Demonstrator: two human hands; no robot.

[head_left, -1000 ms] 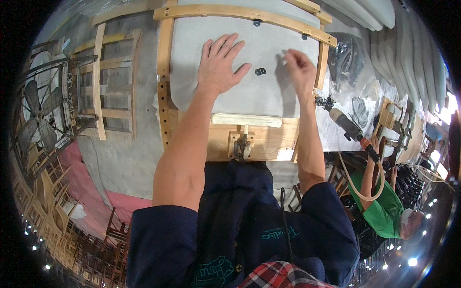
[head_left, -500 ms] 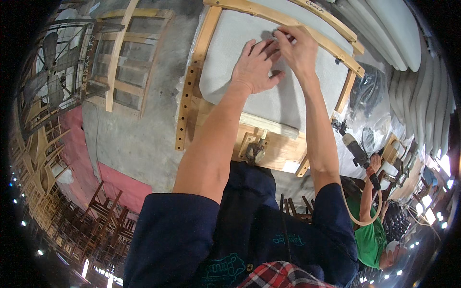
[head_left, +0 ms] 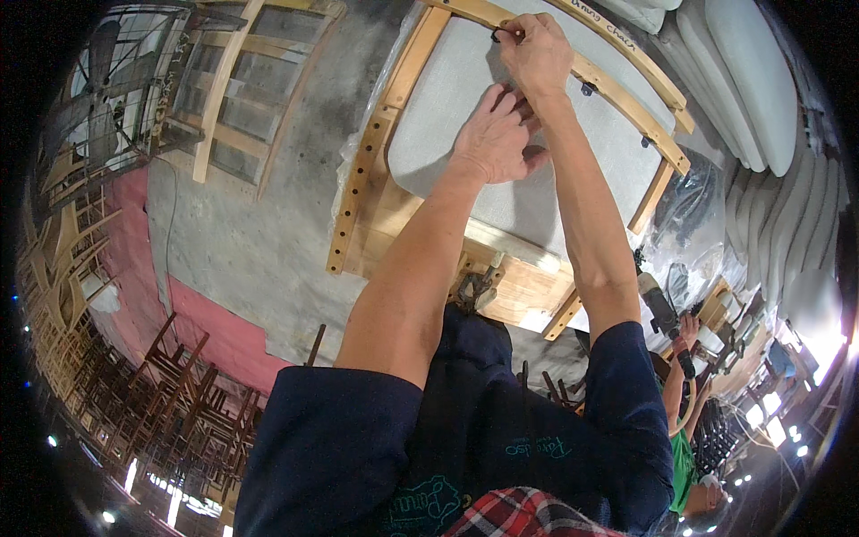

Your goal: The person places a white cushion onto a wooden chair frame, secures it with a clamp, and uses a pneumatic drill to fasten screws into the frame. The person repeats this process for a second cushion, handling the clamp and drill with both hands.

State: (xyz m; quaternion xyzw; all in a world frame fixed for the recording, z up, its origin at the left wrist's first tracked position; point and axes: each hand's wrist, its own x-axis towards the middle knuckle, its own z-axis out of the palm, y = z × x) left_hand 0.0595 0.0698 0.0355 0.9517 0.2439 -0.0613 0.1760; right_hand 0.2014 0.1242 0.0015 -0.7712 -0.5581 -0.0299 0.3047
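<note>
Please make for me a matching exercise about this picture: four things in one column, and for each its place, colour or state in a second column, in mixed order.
Column one
1. right hand
2. left hand
3. panel
4. cloth

Column two
A. red checked, at the bottom of the picture
B. open over the panel, its back facing up
C. light grey, partly under a wooden bar
D. at a small black piece by the wooden bar

Right pairs: 1-D, 2-B, 3-C, 4-A
</note>
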